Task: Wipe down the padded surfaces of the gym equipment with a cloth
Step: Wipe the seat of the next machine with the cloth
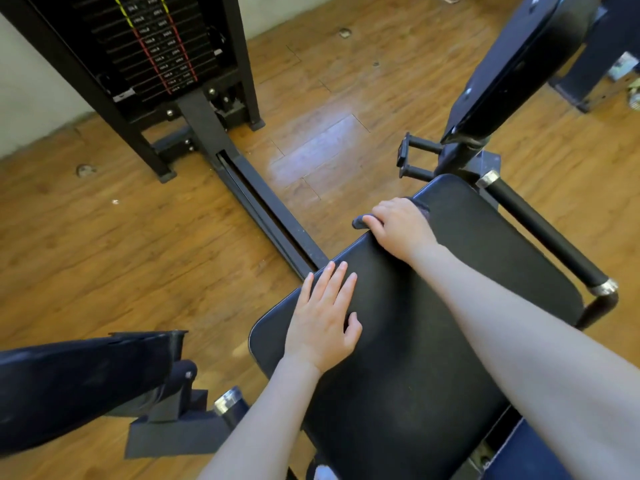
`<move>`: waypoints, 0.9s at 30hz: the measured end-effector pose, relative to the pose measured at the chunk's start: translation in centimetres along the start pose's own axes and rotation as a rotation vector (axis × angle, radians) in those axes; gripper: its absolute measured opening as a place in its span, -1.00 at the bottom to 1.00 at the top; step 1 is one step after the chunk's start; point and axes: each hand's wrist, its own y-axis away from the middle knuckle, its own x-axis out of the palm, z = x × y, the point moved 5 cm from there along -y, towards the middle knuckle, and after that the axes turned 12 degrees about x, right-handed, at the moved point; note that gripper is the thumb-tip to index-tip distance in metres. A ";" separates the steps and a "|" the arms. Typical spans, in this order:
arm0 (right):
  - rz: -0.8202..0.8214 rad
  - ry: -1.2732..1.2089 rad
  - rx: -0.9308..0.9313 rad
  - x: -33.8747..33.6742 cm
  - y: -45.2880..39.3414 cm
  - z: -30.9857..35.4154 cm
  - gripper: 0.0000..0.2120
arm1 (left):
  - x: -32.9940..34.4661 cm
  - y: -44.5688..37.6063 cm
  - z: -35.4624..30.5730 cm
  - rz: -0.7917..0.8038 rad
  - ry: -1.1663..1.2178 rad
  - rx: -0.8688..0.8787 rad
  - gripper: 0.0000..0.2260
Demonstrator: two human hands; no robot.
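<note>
- We have the cloth (360, 221) at the far left edge of the black seat pad (433, 323), just right of the frame's centre; it is dark and mostly hidden, with only a corner showing to the left of the fingers and a bit beyond the knuckles.
- Our right hand (398, 226) lies on top of it, grip clenched on the cloth, fingers curled over the pad's edge — pressing the cloth to the rim, as far as we can tell.
- Our left hand (323, 317) rests flat on the near left part of the same pad, grip released, fingers straight and spread; we judge it is bracing us, not wiping.
- How far along: we are working the seat pad's edge. The pad shows no clear wet or dry boundary, so we cannot say how much of its top is already wiped.
- What seems left — the long back pad (519, 64) rising at the upper right of the frame, and the dark pad (69, 382) at the lower left; neither hand touches them.
- Beside the seat, toward the right, runs a handle bar (543, 233) with metal end caps.
- Farther out, the weight stack (152, 46) stands in its black frame at the upper left, on a wooden floor (104, 254).
</note>
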 end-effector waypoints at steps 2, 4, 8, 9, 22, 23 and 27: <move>-0.028 -0.029 0.064 0.4 1.1 1.8 -0.66 | -0.6 0.9 0.7 -0.033 0.037 -0.038 -0.49; -0.056 -0.084 0.069 0.9 2.9 4.4 -0.66 | -0.7 3.4 2.2 -0.012 0.039 -0.148 -0.39; -0.045 -0.150 -0.017 2.2 7.6 11.8 -0.67 | -0.7 10.5 4.3 0.071 0.030 -0.240 -0.17; -0.022 -0.152 -0.053 2.4 8.4 13.0 -0.67 | -0.8 11.5 4.5 0.118 0.042 -0.237 -0.14; 0.106 -0.038 -0.154 2.8 8.9 15.2 -0.66 | -0.2 14.6 6.1 0.076 0.219 -0.275 0.12; 0.102 -0.048 -0.158 2.9 9.1 15.3 -0.66 | -0.1 15.0 6.1 0.055 0.244 -0.296 0.14; 0.089 -0.083 -0.238 3.5 10.2 16.7 -0.65 | -0.2 15.7 6.2 0.005 0.291 -0.336 0.16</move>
